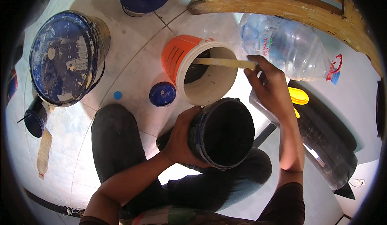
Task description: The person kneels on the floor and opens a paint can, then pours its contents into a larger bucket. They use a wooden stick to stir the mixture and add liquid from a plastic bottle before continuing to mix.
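My L hand (181, 138) is curled round the side of the black tub (225, 134), thumb up by the rim; it's over my crossed legs (115, 138), mouth facing up at me. Can't tell if it's resting on them, & inside's too dark to read. My R hand (271, 81) has the end of a pale stick (225, 62) pinched btwn thumb & fingertips. Far end's across the mouth of the orange bucket (177, 59), over a dark patch inside; can't tell if it touches.

Risks, my guess: R pinch is only at the v. end, so a bump on the white rim (182, 88) could twist the stick loose. Tub's on one hand, so if L slips or tilts, any contents prob. go on my trousers or the tiles (129, 87). A knock from the tub could also shift the bucket, w/ the small blue lid (162, 94) just beside & the big clear bottle (288, 47) nearby.
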`<act>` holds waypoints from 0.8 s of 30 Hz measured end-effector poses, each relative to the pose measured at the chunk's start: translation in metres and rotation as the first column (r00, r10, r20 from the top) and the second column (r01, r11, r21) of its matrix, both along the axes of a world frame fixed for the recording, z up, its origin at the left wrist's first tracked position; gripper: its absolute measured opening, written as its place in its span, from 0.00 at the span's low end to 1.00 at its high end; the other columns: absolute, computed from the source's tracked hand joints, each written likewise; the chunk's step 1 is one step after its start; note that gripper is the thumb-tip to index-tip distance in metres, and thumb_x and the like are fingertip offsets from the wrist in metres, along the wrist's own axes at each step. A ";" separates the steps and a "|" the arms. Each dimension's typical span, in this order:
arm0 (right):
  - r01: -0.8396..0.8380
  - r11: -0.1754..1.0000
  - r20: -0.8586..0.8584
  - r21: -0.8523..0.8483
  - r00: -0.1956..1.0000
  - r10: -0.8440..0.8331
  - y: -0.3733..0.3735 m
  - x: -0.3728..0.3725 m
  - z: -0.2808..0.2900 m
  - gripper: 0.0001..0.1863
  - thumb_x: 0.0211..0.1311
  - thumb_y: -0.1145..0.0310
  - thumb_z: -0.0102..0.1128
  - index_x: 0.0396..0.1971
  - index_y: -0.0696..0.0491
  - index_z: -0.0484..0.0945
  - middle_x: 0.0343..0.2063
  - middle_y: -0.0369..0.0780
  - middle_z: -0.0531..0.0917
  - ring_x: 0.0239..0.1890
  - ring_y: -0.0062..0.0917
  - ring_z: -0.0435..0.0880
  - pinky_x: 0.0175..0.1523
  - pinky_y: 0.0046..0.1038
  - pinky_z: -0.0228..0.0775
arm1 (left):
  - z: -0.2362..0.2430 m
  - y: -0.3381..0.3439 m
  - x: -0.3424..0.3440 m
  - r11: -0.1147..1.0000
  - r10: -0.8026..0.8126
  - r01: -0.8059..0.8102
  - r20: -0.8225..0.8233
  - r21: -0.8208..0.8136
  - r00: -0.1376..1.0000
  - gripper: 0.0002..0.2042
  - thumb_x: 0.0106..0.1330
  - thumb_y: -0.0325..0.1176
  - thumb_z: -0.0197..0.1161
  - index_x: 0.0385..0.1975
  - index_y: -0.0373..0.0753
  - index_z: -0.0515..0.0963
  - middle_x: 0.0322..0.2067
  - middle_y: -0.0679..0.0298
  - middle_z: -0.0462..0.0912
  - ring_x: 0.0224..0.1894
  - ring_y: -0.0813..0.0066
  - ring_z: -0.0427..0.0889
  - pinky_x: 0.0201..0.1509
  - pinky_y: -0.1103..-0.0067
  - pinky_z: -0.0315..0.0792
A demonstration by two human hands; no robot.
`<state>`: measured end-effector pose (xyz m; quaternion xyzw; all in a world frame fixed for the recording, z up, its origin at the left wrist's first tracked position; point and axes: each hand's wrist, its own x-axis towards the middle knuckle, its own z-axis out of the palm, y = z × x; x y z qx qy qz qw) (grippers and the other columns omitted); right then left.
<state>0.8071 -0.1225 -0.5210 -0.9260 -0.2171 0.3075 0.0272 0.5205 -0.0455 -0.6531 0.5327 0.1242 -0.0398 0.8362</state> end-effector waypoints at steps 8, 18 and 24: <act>0.418 0.897 -0.629 -0.143 0.661 -0.409 -0.124 -0.033 0.017 0.37 0.80 0.39 0.53 0.73 0.53 0.71 0.58 0.50 0.87 0.55 0.36 0.89 0.61 0.37 0.81 | -0.001 -0.007 -0.003 0.996 -0.060 0.055 -0.062 -0.074 0.996 0.73 0.26 0.56 0.93 0.76 0.36 0.56 0.70 0.47 0.65 0.74 0.45 0.66 0.79 0.58 0.61; 0.696 0.718 -0.736 -0.021 0.475 -0.482 -0.238 -0.131 -0.011 0.46 0.79 0.29 0.42 0.76 0.56 0.67 0.57 0.41 0.85 0.52 0.26 0.84 0.54 0.32 0.79 | -0.006 -0.048 -0.008 0.959 -0.196 0.171 0.094 0.227 0.976 0.73 0.28 0.60 0.92 0.77 0.36 0.55 0.72 0.46 0.63 0.76 0.41 0.61 0.81 0.53 0.55; 0.878 0.347 -0.671 0.330 0.477 -0.568 -0.340 -0.177 -0.044 0.47 0.77 0.26 0.41 0.74 0.55 0.70 0.45 0.28 0.85 0.33 0.06 0.75 0.28 0.12 0.56 | -0.013 -0.105 0.046 0.845 -0.330 0.103 0.358 0.525 0.873 0.69 0.30 0.60 0.89 0.77 0.37 0.58 0.74 0.46 0.63 0.77 0.40 0.61 0.81 0.49 0.51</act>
